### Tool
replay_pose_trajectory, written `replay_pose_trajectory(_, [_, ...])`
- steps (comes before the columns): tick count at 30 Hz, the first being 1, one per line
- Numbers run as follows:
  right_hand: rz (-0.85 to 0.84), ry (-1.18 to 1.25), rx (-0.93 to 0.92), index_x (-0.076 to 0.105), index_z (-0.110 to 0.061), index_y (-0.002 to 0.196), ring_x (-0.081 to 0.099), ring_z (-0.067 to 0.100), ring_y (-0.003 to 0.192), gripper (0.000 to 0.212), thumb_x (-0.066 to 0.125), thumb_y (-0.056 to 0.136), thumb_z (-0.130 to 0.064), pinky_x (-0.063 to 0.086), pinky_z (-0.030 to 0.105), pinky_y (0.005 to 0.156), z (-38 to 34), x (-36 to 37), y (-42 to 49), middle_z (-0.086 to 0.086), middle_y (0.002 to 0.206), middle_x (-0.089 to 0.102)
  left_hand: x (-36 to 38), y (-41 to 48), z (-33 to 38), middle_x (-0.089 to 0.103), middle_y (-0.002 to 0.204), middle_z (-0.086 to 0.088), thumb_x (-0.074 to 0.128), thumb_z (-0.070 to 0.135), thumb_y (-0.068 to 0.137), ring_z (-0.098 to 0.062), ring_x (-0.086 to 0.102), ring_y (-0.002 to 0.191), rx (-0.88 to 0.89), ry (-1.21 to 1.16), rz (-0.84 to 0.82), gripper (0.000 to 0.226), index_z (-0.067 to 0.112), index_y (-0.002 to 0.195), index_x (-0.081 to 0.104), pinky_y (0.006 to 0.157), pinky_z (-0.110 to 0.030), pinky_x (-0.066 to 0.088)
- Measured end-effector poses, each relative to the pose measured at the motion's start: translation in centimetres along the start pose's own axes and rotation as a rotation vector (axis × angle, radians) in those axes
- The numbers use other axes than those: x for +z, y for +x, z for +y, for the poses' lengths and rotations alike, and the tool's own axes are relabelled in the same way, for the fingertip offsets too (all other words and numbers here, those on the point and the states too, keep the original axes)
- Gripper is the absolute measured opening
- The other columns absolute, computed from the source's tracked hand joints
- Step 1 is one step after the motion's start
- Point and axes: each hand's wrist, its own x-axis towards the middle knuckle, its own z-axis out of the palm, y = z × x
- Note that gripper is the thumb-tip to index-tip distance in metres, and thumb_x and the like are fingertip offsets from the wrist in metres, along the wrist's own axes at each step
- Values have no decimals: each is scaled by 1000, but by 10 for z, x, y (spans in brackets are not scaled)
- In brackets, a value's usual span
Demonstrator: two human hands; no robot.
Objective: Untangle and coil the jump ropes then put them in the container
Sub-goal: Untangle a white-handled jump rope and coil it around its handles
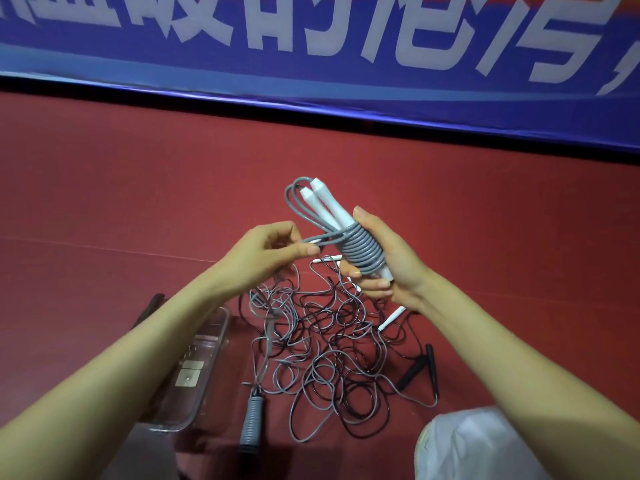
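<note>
You are partway through, with most of the work still ahead. Your right hand (388,258) has its fingers (367,271) curled round the grey jump rope (360,247), held up above the floor (104,202). Its cord is wound in tight turns round the two white handles (325,202), with a few long loops standing out past the handle ends. Your left hand (270,247) pinches the loose grey loop (318,239) between thumb and forefinger, just beside the winding. I judge this rope nearly coiled, with only that end left to tuck in.

Below your hands a tangle (332,341) of grey and black cords lies spread on the floor, with black handles (431,368) at its right edge and more white handles poking out. All of that still needs separating. A second wound rope (250,420) lies on the floor just beside the container (221,344), not in it.

The container is clear plastic, partly hidden by your left forearm. In the part that shows I see pale label squares and no rope
</note>
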Motion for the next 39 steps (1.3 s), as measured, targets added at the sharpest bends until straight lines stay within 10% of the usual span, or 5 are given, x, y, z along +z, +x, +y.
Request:
replay_pose_trajectory(6, [123,58,-53,56,-22,96,23,6,25,44,48,81,-63,14,9,31,-3,-5,4,4,53,45,-4,-1,4,38,53,6,51,58,87,-8,27,48,-80,-43,-142,47,17,72,64,49,-23,22])
replay_pose_trajectory(14, [-99,-31,88,58,-18,93,27,2,25,49,45,82,-64,16,9,30,-2,0,-3,1,51,47,-15,-3,-5,66,70,4,79,35,75,-10,54,73,-33,47,-158,14,23,72,74,80,-33,43])
replay_pose_trajectory(20, [-157,-409,344,53,-13,110,27,5,29,63,57,75,-65,19,11,31,-2,3,-5,2,53,48,-31,3,-4,63,74,7,70,13,82,-14,58,69,280,660,-40,7,19,81,73,66,-31,45])
replay_pose_trajectory(26, [159,-1393,258,52,-23,104,52,19,70,58,50,79,-76,37,32,63,17,13,0,-2,80,57,-3,2,-9,58,72,2,75,20,82,-7,47,60,166,670,-119,13,11,78,66,59,-26,38])
replay_pose_trajectory(39, [777,-1661,-271,34,-25,138,63,40,98,70,41,86,-71,44,40,76,1,-7,1,3,120,62,32,-5,12,55,65,4,52,16,93,-3,36,44,-458,-622,-158,19,10,106,66,40,-13,36])
